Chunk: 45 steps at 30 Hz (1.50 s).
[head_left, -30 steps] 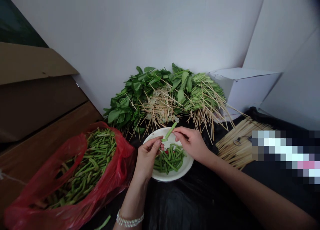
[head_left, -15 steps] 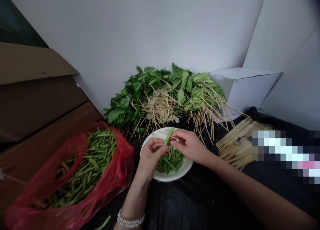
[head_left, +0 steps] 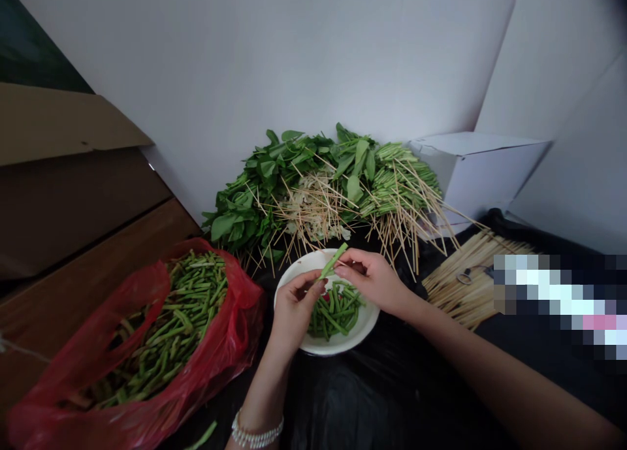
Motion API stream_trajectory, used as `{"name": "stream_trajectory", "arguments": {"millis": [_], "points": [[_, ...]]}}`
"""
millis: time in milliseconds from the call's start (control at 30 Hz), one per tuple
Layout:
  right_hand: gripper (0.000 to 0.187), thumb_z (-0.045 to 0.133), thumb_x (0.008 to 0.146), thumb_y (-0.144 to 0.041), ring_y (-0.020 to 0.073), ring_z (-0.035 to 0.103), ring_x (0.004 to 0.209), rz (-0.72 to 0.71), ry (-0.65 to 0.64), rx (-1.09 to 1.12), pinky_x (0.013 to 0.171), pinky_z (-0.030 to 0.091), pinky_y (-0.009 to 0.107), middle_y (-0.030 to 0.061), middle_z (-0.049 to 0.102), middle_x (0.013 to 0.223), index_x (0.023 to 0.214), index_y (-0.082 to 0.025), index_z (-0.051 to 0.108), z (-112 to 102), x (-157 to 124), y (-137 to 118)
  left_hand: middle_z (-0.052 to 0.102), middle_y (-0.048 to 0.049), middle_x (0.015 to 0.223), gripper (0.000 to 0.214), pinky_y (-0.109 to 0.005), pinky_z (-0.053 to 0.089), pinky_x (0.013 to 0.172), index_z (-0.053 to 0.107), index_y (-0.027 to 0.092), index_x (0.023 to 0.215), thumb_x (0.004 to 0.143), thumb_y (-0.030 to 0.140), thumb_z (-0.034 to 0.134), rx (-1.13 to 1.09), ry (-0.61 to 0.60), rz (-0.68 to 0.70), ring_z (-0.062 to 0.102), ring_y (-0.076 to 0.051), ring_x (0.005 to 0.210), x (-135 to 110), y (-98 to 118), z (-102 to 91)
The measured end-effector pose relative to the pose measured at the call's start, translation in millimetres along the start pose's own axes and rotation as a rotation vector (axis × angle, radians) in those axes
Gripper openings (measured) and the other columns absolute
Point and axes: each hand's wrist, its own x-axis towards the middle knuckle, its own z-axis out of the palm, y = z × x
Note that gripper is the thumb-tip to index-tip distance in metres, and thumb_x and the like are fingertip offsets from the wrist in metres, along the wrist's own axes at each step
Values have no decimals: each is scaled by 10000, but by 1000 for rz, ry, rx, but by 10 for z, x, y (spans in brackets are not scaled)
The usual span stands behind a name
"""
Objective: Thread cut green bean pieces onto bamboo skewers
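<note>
Over a white bowl (head_left: 365,329), my left hand (head_left: 295,309) pinches a cut length of green bean (head_left: 334,260) between thumb and fingers. The bean slants up and to the right. My right hand (head_left: 369,277) is closed beside the bean's upper part, its fingertips pinching a thin pale bamboo skewer, mostly hidden by the fingers. Several cut green bean pieces (head_left: 336,316) lie in the bowl below both hands.
At left, an open red plastic bag (head_left: 235,300) is full of green stems. Skewered leafy greens (head_left: 269,166) and bean bundles (head_left: 401,179) are piled behind the bowl. Loose skewers (head_left: 453,283) with scissors (head_left: 465,275) lie right, before a white box (head_left: 494,176). A cardboard box (head_left: 68,127) stands left.
My right hand has drawn slightly right, away from my left fingers. The bean piece has shifted a little up and right, still in my left hand.
</note>
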Motion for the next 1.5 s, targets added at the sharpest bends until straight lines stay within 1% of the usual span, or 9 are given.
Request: {"name": "stream_trajectory", "arguments": {"millis": [200,400,600,800,900,967,1033,1267,1500], "points": [[138,545,865,-272,109,544,656,39,-50,40,612,441,238,-11,616,733,814,-176,629,-42,8,-8,746,-61,765,231,-284,507,702,778,177,879,666,268,781,14,-84,-68,650,-175,680,-19,18,-20],[152,563,858,-289,121,574,659,53,-97,69,625,463,249,-7,629,713,804,-180,655,21,-1,16,697,-30,618,124,-246,475,626,761,157,690,664,276,784,61,-143,-58,601,-140,591,-17,12,-8],[128,576,848,-283,132,612,738,33,-87,108,689,485,265,2,677,810,838,-189,662,70,-16,33,717,-21,676,284,-235,485,635,711,158,857,610,239,825,-61,-166,-103,631,-135,612,-30,-9,3],[127,578,849,-309,129,616,622,99,-99,174,646,490,275,-27,632,673,825,-194,626,70,-12,32,744,-45,758,389,-265,498,705,634,162,1035,682,247,773,-68,-175,-91,670,-162,693,-40,29,37],[208,512,892,-332,104,556,561,88,-63,100,571,439,239,-30,607,646,775,-192,612,26,-5,-9,732,-36,730,389,-267,499,714,635,154,1045,695,267,761,-85,-126,-76,656,-146,664,-24,22,19],[301,454,923,-337,85,482,513,69,-17,-16,524,385,221,-34,577,604,702,-188,592,-3,-5,-31,723,-29,723,378,-257,497,714,640,153,1040,702,274,758,-110,-51,-76,648,-132,667,-7,4,-13],[302,433,932,-322,80,454,500,54,-6,-86,512,366,216,-37,571,597,711,-188,589,-16,-11,-37,718,-24,728,359,-243,496,701,650,156,1017,699,278,764,-170,19,-93,643,-120,672,11,-16,-50],[155,488,888,-237,113,557,612,-28,-23,-215,576,417,238,-11,636,707,849,-193,631,5,-47,-2,713,-29,738,316,-194,486,676,701,136,926,645,240,800,-429,118,-156,624,-87,663,48,12,-116],[178,500,879,-206,124,580,672,-100,-34,-347,641,424,250,6,676,784,878,-205,678,-13,-50,17,712,-28,733,352,-153,471,637,725,133,939,625,263,818,-456,164,-135,598,-56,627,69,10,-131]]}}
